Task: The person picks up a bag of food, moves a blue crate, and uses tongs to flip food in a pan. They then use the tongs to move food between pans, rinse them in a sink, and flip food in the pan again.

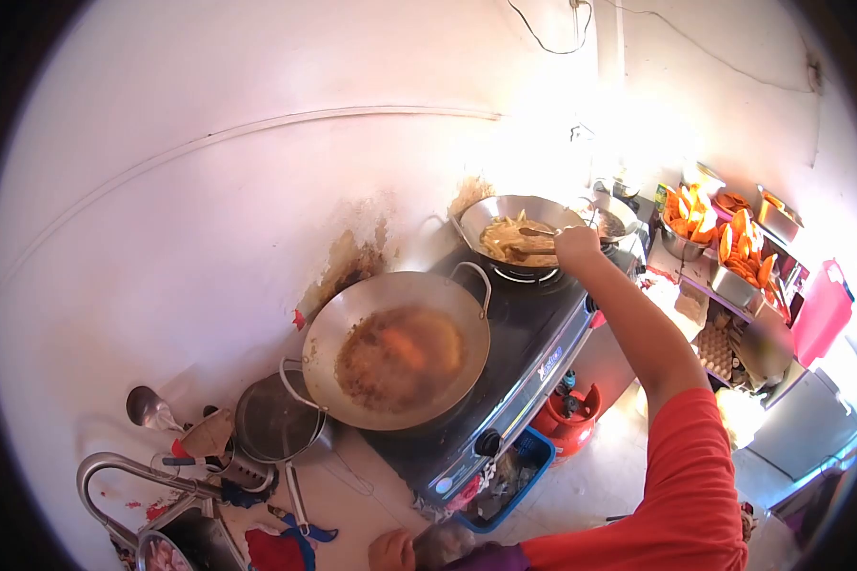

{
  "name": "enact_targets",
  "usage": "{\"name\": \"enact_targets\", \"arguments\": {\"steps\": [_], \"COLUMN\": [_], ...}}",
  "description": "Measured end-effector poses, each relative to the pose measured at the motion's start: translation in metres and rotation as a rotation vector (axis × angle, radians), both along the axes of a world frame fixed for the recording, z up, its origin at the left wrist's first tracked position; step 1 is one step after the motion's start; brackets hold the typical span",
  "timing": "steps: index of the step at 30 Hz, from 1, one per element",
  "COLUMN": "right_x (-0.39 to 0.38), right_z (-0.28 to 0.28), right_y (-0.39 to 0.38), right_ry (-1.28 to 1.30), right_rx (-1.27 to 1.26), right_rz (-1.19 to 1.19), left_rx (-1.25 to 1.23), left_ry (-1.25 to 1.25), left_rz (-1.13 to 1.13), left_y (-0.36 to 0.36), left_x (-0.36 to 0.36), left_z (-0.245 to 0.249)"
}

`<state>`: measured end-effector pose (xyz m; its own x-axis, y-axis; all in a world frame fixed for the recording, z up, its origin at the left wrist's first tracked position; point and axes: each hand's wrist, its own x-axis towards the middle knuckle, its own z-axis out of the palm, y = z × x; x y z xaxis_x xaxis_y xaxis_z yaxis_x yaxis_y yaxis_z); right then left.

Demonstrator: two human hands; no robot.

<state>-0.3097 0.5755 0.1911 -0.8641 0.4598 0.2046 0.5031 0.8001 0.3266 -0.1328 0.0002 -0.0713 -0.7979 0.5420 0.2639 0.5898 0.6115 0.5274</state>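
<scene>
My right hand reaches over the far wok and grips a pair of tongs. The tongs' ends are in yellow strips of food that look like fries, frying in oil. My left hand is low at the bottom edge, partly cut off, its fingers curled; what they hold, if anything, is hidden. Above it stands the large near wok on the stove, with bubbling brown oil and blurred orange pieces in it.
A deep strainer and a ladle lie left of the near wok, by the sink tap. Metal containers of orange slices stand at right. Below the stove are a red gas cylinder and blue basket.
</scene>
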Motion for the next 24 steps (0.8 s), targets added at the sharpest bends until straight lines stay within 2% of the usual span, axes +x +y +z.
{"name": "enact_targets", "arguments": {"steps": [3,5,8,12,15,16,19,20,24], "right_x": [-0.010,-0.011,0.010,0.037,0.039,0.038,0.032,0.033,0.041], "right_z": [-0.008,-0.005,0.030,0.065,0.060,0.051,0.044,0.043,0.059], "right_y": [0.015,0.027,0.025,0.028,0.048,0.059,0.065,0.061,0.038], "right_ry": [0.062,0.082,-0.033,-0.039,-0.064,-0.051,-0.166,-0.115,-0.175], "right_rx": [0.004,0.022,-0.124,-0.251,-0.272,-0.208,-0.582,-0.646,-0.638], "right_rz": [-0.048,-0.053,-0.139,-0.243,-0.225,-0.136,-0.195,-0.193,-0.140], "left_rx": [0.077,0.047,0.032,0.026,-0.005,-0.019,-0.049,-0.047,-0.020], "left_ry": [0.185,0.197,0.171,0.093,0.241,0.241,0.246,0.251,0.253], "left_rz": [0.026,0.030,0.017,0.064,-0.009,-0.003,0.011,0.011,0.002], "left_y": [0.007,0.011,0.010,0.006,0.011,0.012,0.012,0.012,0.009], "left_x": [0.003,0.001,-0.001,-0.004,-0.005,-0.004,-0.003,-0.003,-0.003], "left_z": [0.004,0.005,0.005,-0.017,0.001,0.003,0.006,0.006,0.002]}}
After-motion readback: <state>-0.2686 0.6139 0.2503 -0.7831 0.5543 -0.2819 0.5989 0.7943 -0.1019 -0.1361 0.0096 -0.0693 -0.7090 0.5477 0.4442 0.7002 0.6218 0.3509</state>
